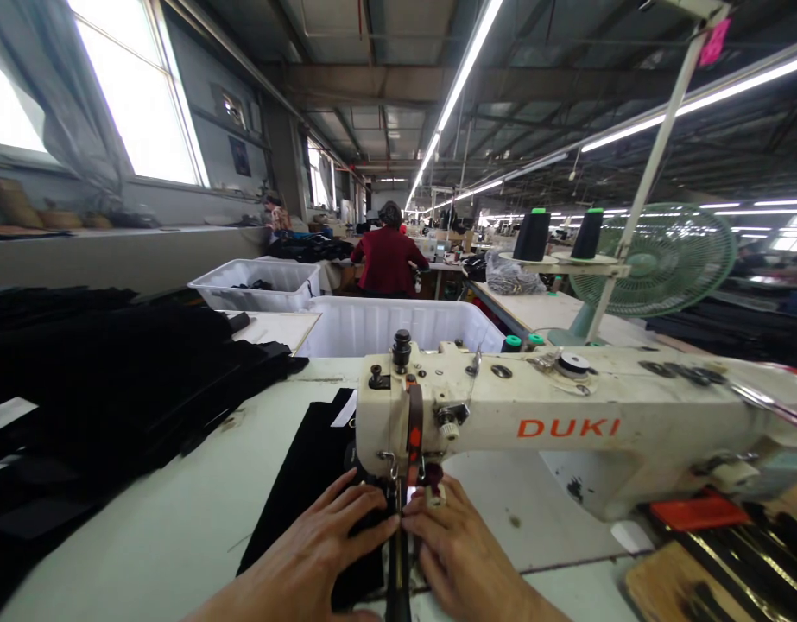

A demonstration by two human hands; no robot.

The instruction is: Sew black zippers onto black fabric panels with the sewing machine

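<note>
My left hand [333, 540] lies flat with fingers spread on a black fabric piece [300, 484], which has a white tag near its top. Its index finger and thumb reach toward the needle area of a cream DUKI sewing machine [489, 423]. A narrow black zipper [398, 579] with a gold line of teeth runs from under the presser foot toward me. At its right edge my right hand [453, 540] has its fingers bent together, pressing on it close to the foot. The presser foot and stitching spot are partly hidden by the fingers.
Dark fabric is piled [113, 371] on the left. Behind the machine stand white plastic bins [404, 320]. More gold-toothed zippers [735, 561] lie at lower right. Black thread cones [531, 238] and a green fan [657, 259] stand at right. A person in dark red [389, 259] sits ahead.
</note>
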